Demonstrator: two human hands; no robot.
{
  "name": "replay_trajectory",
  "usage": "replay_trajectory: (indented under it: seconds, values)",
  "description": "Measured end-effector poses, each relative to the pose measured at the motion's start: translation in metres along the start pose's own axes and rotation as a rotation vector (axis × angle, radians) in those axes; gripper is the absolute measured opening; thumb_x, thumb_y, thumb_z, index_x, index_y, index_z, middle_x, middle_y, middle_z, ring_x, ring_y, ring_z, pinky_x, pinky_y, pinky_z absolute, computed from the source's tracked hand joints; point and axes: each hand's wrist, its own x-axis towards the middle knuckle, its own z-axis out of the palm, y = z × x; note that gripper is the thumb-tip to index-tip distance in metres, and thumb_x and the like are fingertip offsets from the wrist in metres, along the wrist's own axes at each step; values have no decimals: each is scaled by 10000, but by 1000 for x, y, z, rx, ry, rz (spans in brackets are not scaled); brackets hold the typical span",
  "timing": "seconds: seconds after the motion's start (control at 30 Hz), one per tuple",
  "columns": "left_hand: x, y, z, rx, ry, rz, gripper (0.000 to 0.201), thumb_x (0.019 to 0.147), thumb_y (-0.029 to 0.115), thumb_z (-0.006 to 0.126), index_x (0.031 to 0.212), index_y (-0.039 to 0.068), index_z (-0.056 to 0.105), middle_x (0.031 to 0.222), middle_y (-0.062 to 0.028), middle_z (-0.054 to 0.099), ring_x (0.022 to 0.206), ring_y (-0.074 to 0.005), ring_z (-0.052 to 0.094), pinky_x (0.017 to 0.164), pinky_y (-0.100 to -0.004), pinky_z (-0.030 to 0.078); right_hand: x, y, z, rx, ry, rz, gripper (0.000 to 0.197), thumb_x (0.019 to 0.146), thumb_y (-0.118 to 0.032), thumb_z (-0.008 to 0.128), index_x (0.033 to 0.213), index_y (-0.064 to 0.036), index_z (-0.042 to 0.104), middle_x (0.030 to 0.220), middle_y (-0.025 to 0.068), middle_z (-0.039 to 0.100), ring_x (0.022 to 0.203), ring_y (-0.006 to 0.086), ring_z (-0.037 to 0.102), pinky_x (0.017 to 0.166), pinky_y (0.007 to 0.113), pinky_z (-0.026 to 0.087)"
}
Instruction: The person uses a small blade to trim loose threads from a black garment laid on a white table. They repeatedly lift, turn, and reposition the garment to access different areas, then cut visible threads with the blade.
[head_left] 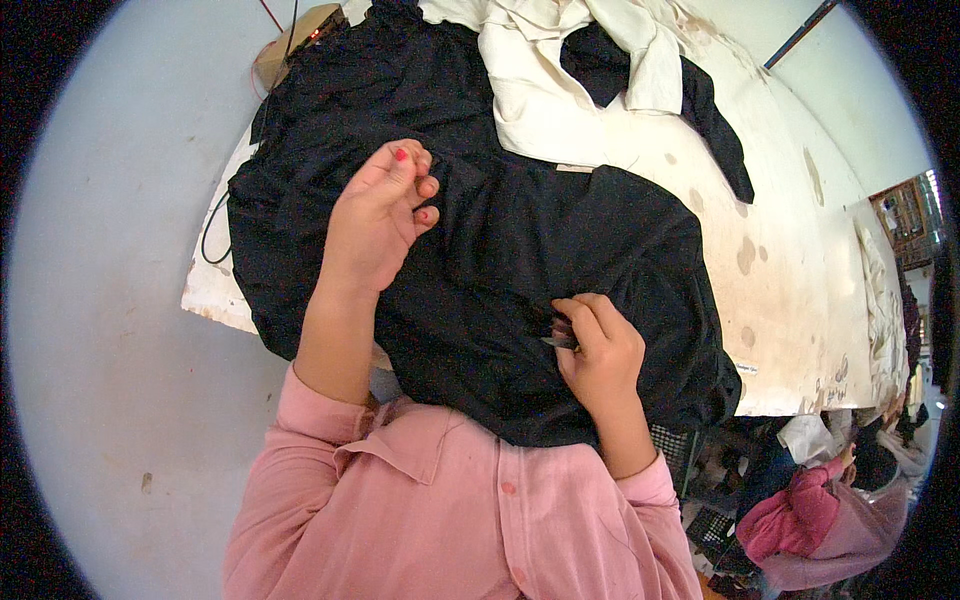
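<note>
So, left to right: grey floor (110, 330) off my left side, then the edge of the white stained table (800, 290), with a tan box (290, 45) and a red wire at its far left corner. My left hand (375, 225) comes up from the lower edge and rests on the black garment (520, 240), fingers curled in, pinching a fold of the cloth near its upper left part; closed on fabric, nothing else in it that I can see. The garment is spread wide across the table, drooping over the near edge toward my pink shirt (450, 510), its long axis running roughly from far left to near right. My right hand (600, 350) sits lower and further right, near the garment's near edge, fingers closed around a small dark tool (562, 332) with a metal glint, maybe a thread clipper, can't tell exactly; its tip points left into the cloth. Both hands touch the garment, well apart from each other; the tool hand is nearer the hem by my body, the left nearer the middle. Beyond the garment, a cream garment (560, 90) lies at the far side, overlapping more black cloth. Far lower right, another person in pink (800, 520) is bent over, separate from me.
</note>
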Motion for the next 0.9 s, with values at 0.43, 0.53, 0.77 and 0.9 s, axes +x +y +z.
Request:
replay_trajectory:
  seconds: [0.43, 0.53, 0.77, 0.9]
  values:
    - [13, 1, 48, 1096, -372, 744, 128, 776, 81, 727, 811, 15, 623, 727, -124, 590, 657, -264, 627, 603, -356, 505, 41, -9, -33, 4, 373, -50, 225, 752, 26, 709, 961, -52, 676, 894, 103, 651, 748, 269, 635, 693, 342, 526]
    - [27, 22, 69, 1075, -312, 763, 138, 789, 97, 719, 833, 11, 621, 748, -136, 606, 664, -257, 631, 609, -342, 506, 37, -35, -19, -32, 119, -128, 298, 776, -169, 737, 1049, -67, 676, 918, 104, 660, 711, 263, 665, 579, 348, 539]
    - [48, 79, 81, 1403, -76, 765, 169, 780, 94, 675, 907, 23, 589, 839, -162, 641, 819, -286, 643, 719, -400, 497, 32, -42, -44, -360, -148, 170, 373, 783, -309, 763, 1045, -59, 670, 808, 116, 645, 698, 289, 667, 579, 358, 511]
    - [81, 78, 55, 1520, 19, 686, 195, 776, 154, 685, 930, 60, 614, 872, -137, 661, 813, -288, 670, 718, -404, 521, 20, -56, -67, -127, -147, 57, 335, 743, -210, 805, 986, -36, 653, 774, 121, 644, 655, 296, 647, 565, 362, 501]
